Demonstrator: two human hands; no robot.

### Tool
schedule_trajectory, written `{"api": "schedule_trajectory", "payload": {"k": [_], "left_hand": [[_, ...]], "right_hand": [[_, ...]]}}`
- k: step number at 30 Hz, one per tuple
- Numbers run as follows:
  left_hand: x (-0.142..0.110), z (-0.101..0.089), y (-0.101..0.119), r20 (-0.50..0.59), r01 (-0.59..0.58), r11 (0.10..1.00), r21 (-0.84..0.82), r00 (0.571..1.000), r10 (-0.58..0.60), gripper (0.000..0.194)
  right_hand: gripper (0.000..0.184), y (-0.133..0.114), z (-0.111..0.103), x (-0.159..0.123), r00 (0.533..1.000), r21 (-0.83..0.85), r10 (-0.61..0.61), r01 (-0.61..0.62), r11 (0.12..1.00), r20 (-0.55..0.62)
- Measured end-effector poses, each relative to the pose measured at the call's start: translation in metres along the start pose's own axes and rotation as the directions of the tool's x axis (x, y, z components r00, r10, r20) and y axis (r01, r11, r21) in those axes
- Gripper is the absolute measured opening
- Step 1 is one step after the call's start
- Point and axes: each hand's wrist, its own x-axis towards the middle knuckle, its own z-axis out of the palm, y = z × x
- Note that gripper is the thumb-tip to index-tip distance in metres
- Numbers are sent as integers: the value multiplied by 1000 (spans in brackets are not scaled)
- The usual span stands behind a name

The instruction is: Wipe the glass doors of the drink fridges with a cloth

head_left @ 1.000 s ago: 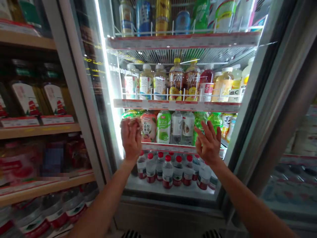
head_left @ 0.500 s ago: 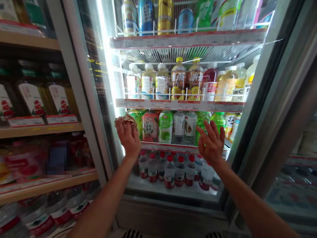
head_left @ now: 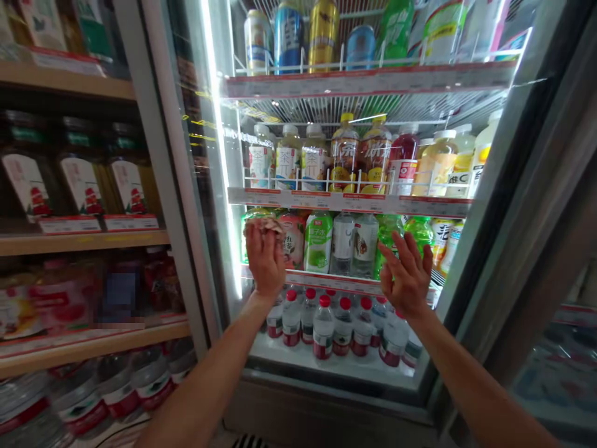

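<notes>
My left hand [head_left: 267,261] is closed over a crumpled, light brownish cloth [head_left: 265,224] and presses it against the glass door [head_left: 280,367] of a lit drinks fridge. Behind that hand stands a pinkish bottle [head_left: 293,242], partly covered by it. My right hand [head_left: 407,274] is at the right side of the glass, fingers spread, holding nothing; whether its fingertips touch the pane I cannot tell. Through the glass beyond it show green bottles [head_left: 388,233]. Between my hands, a green and white carton-like bottle [head_left: 318,242] and clear bottles [head_left: 364,249] stand on the shelf.
Dark metal framing [head_left: 489,280] edges the fridge at right. To the left, wooden shelves [head_left: 88,241] carry dark bottles [head_left: 81,171] and pink packs [head_left: 63,298]. Red-capped water bottles [head_left: 323,330] fill the fridge bottom; cans [head_left: 323,37] line the top shelf.
My left hand slid left across the glass with the cloth, then came back right. The right hand stays nearly in place, fingers spread. The whole view has shifted slightly.
</notes>
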Motion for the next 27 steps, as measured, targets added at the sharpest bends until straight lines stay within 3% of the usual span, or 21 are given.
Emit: {"api": "schedule_trajectory", "payload": {"k": [1, 2, 4, 5, 6, 7, 9, 10, 12, 13, 15, 17, 19, 20, 21, 23, 25, 27], "left_hand": [[-4, 1, 9, 69, -112, 993, -26, 991, 114, 48], [-8, 1, 19, 161, -247, 967, -67, 954, 254, 48], [-15, 0, 31, 305, -452, 878, -160, 823, 479, 47], [-16, -1, 31, 337, -487, 855, -181, 786, 519, 46], [-14, -2, 26, 337, -472, 865, -170, 797, 502, 45], [-10, -3, 18, 299, -407, 904, -128, 854, 427, 46], [3, -2, -3, 127, -168, 985, -27, 977, 170, 47], [10, 0, -11, 25, -46, 999, -2, 999, 46, 47], [17, 5, -15, -95, 85, 996, -4, 992, -85, 46], [17, 7, -10, -89, 66, 998, -15, 994, -67, 47], [12, 11, 8, 47, -111, 992, -54, 992, 113, 48], [5, 11, 24, 217, -315, 941, -122, 917, 335, 48], [5, 9, 27, 287, -404, 901, -161, 854, 434, 46], [8, 8, 22, 267, -385, 911, -149, 871, 412, 46], [14, 7, 16, 212, -321, 939, -121, 916, 341, 45], [27, 9, 1, 35, -121, 991, -62, 992, 124, 45], [35, 12, -2, -93, 24, 999, -38, 995, -28, 45], [33, 16, 10, -53, -31, 999, -40, 998, 29, 45]], "right_hand": [[49, 0, 0, 0, 1000, 2, 1, -1, 1000, 2], [48, -1, -1, 0, 1000, 3, 1, -2, 1000, 4], [47, -1, -1, 0, 1000, 6, 3, -3, 1000, 9], [46, 0, -1, 0, 1000, 8, 0, 0, 1000, 8], [46, 0, -1, 0, 1000, 10, -5, 5, 1000, 8], [47, 0, -1, 0, 1000, 12, -11, 11, 1000, 7], [48, 1, -1, 0, 1000, 12, -18, 18, 1000, 1], [49, 1, -1, 0, 1000, 10, -18, 18, 1000, -3], [50, 1, 0, 0, 1000, 6, -11, 11, 1000, -2], [49, 1, 0, 0, 1000, 6, -10, 10, 1000, -2], [48, 1, 0, 0, 1000, 9, -9, 9, 1000, 1], [48, 1, 0, -1, 1000, 10, -8, 8, 1000, 5], [48, 1, 0, -1, 1000, 8, -13, 12, 1000, 7], [48, 1, 0, -1, 1000, 8, -16, 16, 1000, 7], [49, 2, 0, -1, 1000, 7, -22, 22, 1000, 7], [50, 2, 0, -1, 1000, 5, -26, 26, 1000, 6], [52, 2, 0, -1, 1000, 2, -24, 24, 1000, 5], [52, 2, 0, -1, 1000, 0, -17, 17, 1000, 5]]}}
